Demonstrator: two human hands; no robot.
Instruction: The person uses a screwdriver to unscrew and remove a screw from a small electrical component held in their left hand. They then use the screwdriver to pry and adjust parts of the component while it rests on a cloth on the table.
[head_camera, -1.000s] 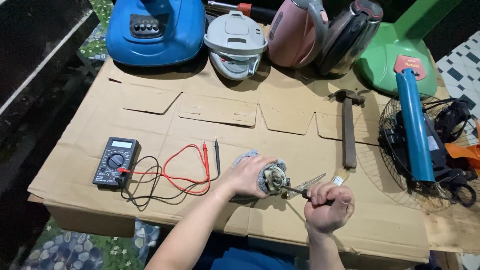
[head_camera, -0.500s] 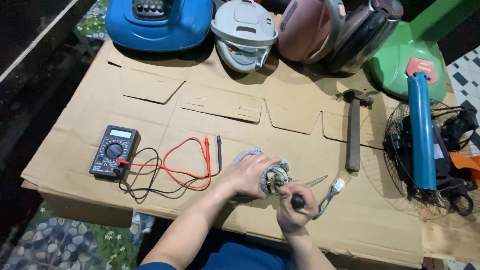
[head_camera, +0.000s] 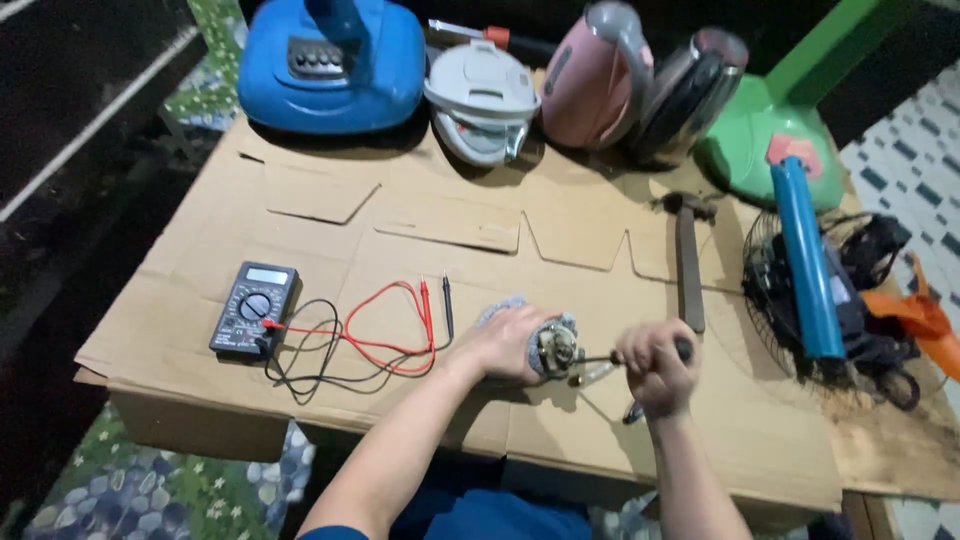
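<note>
My left hand grips a small electric motor that lies on the flattened cardboard. My right hand is closed around the dark handle of a screwdriver, and its shaft points left into the motor's end. A small pale part lies on the cardboard just below the shaft. Left of my left hand rest the red and black probe leads of a black multimeter.
A hammer lies right of the motor. Along the far edge stand a blue appliance base, a white lid-like unit, a pink kettle, a steel kettle and a green fan base. A fan guard with a blue tube is at right.
My right hand swung out to the right and now holds the screwdriver level, pointing into the motor. My left hand stays on the motor.
</note>
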